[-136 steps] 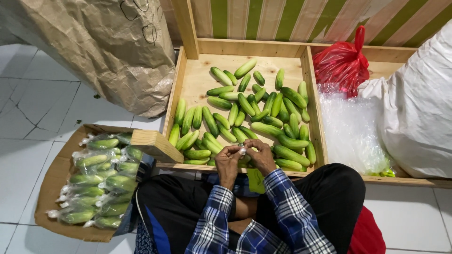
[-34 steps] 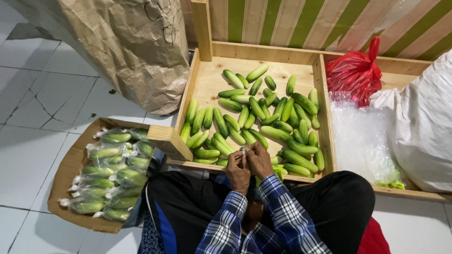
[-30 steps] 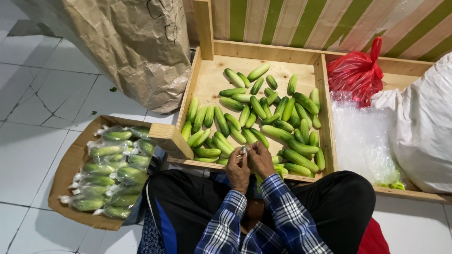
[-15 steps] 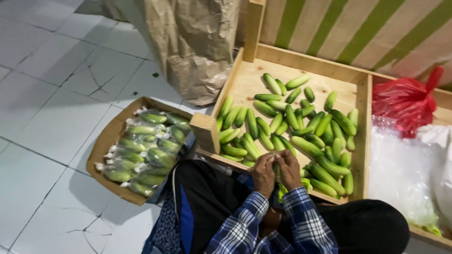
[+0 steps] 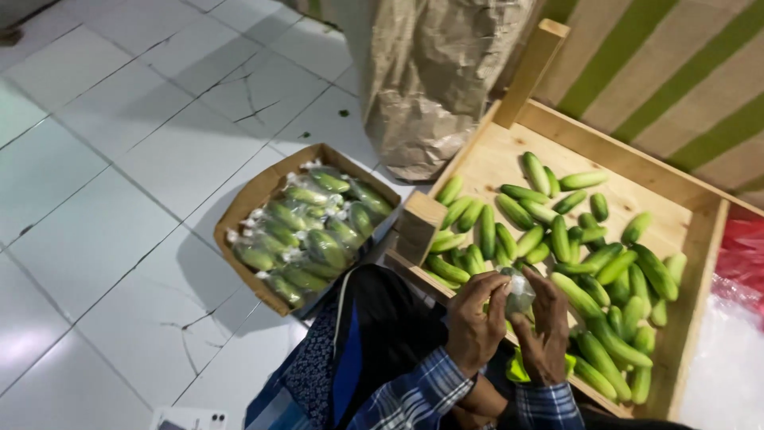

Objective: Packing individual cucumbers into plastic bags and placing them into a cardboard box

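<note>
White tiled floor, glossy, dark grout, several hairline cracks, small dark specks near the sack. Wall top right striped green and beige on the diagonal. Crumpled brown paper sack stands on the floor against the wall. Low plank tray of pale wood with an upright corner post, set on the floor by the wall. Open cardboard box on the tiles left of the tray. Light even, soft shadows
</note>
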